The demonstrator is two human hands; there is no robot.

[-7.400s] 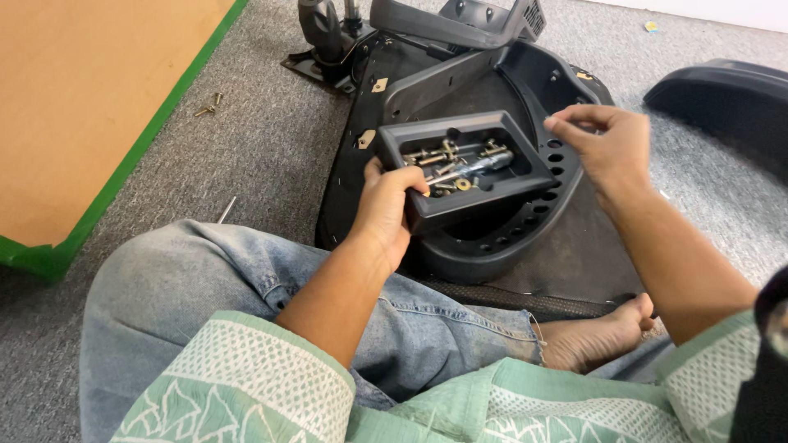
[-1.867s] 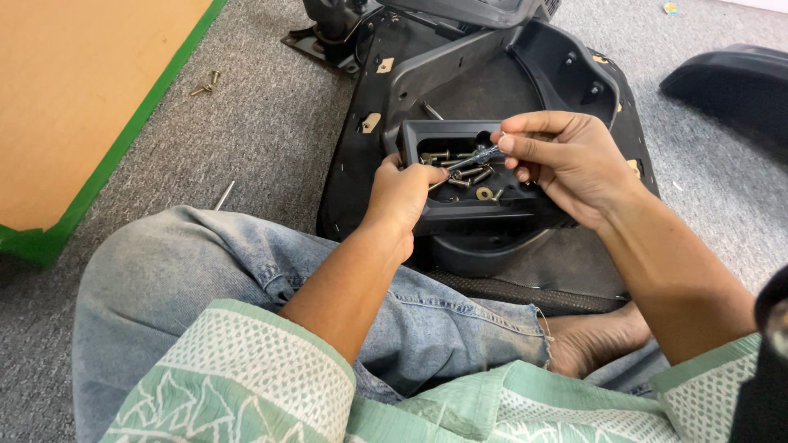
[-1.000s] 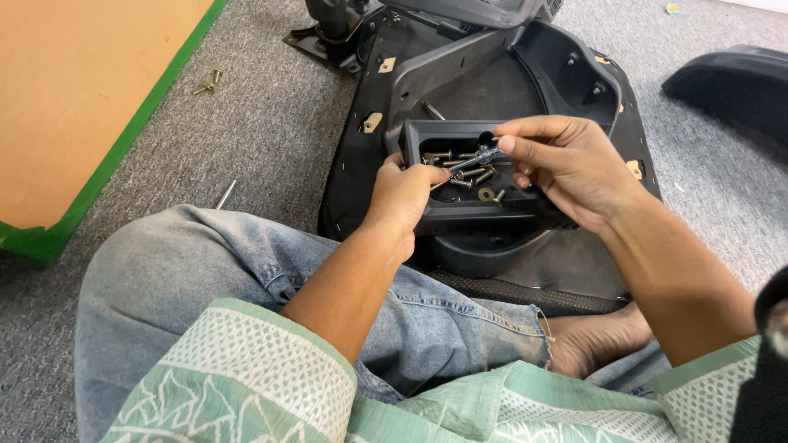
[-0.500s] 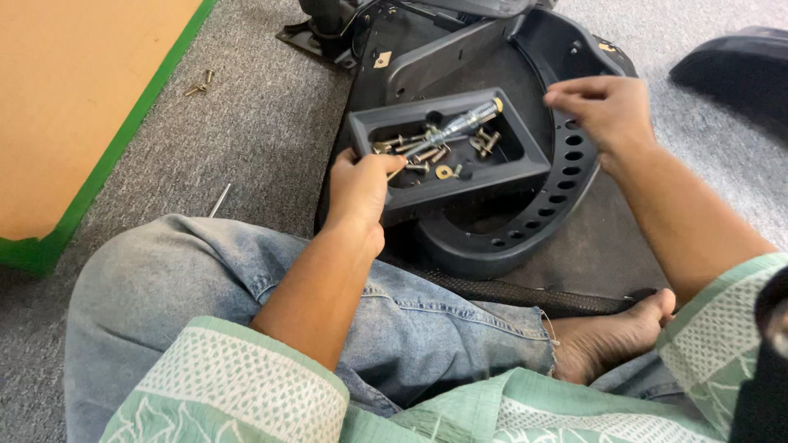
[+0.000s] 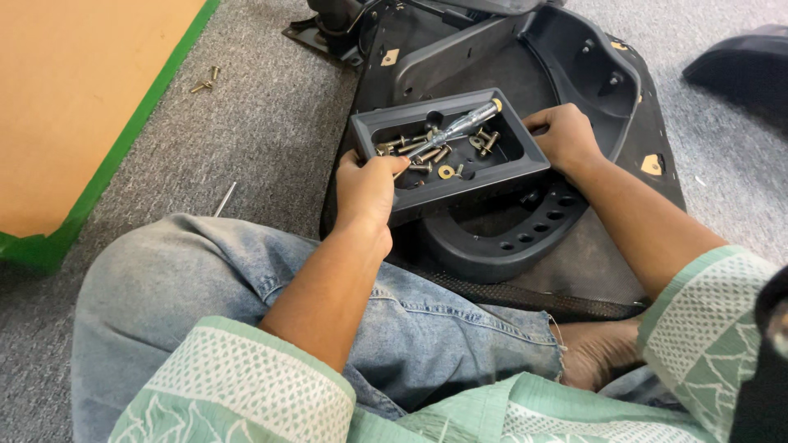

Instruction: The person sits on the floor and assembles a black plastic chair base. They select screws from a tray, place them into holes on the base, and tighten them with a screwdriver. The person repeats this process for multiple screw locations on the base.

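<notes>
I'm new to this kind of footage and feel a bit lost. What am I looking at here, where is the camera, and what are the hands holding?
The picture comes from a camera worn on a person's head, looking down at their own lap and hands. The person sits on grey carpet in jeans and a green patterned top.

Both hands hold a small black tray: the left hand grips its near left corner, the right hand its right end. Inside the tray lie loose screws, a washer and a silver screwdriver.

Under the tray lies a large black plastic shell with a curved, holed part. To the left is a brown board with a green edge, with a few loose screws on the carpet beside it.
</notes>
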